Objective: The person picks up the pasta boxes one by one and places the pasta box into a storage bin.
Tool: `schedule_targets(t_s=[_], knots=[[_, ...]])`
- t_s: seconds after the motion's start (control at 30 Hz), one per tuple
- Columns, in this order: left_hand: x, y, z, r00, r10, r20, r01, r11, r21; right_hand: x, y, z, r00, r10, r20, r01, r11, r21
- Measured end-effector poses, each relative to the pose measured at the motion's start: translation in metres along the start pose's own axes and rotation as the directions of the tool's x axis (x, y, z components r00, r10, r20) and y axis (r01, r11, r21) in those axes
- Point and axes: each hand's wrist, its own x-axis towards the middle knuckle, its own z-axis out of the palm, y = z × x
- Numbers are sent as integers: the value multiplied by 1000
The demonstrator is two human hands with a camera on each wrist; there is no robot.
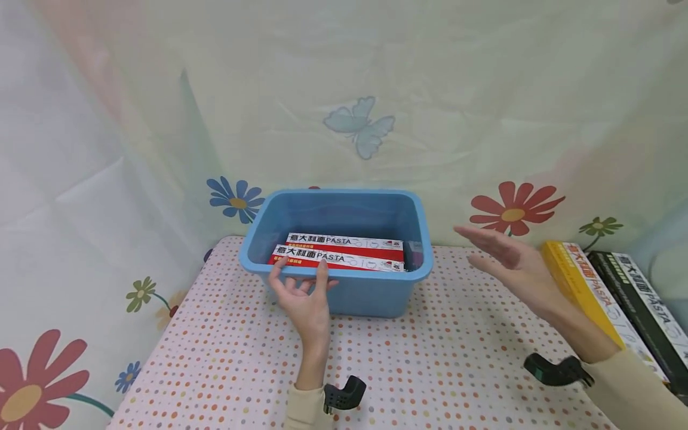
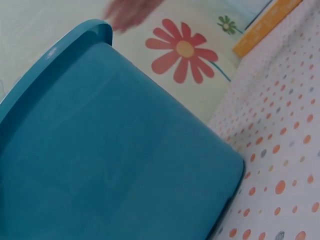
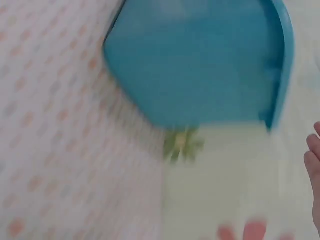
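A blue plastic bin (image 1: 357, 295) stands on the table, and two red-and-white pasta boxes (image 1: 344, 255) lie side by side inside it. At the bin's front rim, left of its middle, my left hand (image 1: 303, 304) grips the edge with thumb and fingers. The left wrist view is mostly filled by the bin's outer wall (image 2: 115, 140), with those fingers out of sight. My right hand (image 1: 502, 263) is held in the air to the right of the bin, fingers straight, nothing in it. Its fingertips (image 3: 314, 147) show at the edge of the right wrist view.
A yellow pasta box (image 1: 570, 278) and a dark green pasta box (image 1: 623, 286) lie at the table's right side, close to my right forearm. The dotted tablecloth (image 1: 226, 358) spreads in front of the bin. Behind stands a flower-print curtain (image 1: 457, 119).
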Motion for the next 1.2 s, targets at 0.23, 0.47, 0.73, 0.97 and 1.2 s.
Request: schedule_targets(t_s=[0.23,0.47,0.73,0.97,1.2], knots=[[1,0,1,1000,-8,-6,8,1000,-9,-77,54,-58,941,193,-278,-206,978,-21],[0,1,-1,1000,-20,-21,20,1000,-14,-134,103,-88,799,472,-373,-526,849,-51],[1,1,0,1000,-25,-10,24,999,-22,-163,156,-104,664,665,-343,-716,698,-32],[1,4,1,999,-37,-21,36,998,-54,-155,144,-95,661,656,-364,-724,685,-80],[0,3,1,999,-48,-17,47,997,-55,-157,140,-94,656,670,-348,-735,672,-90]])
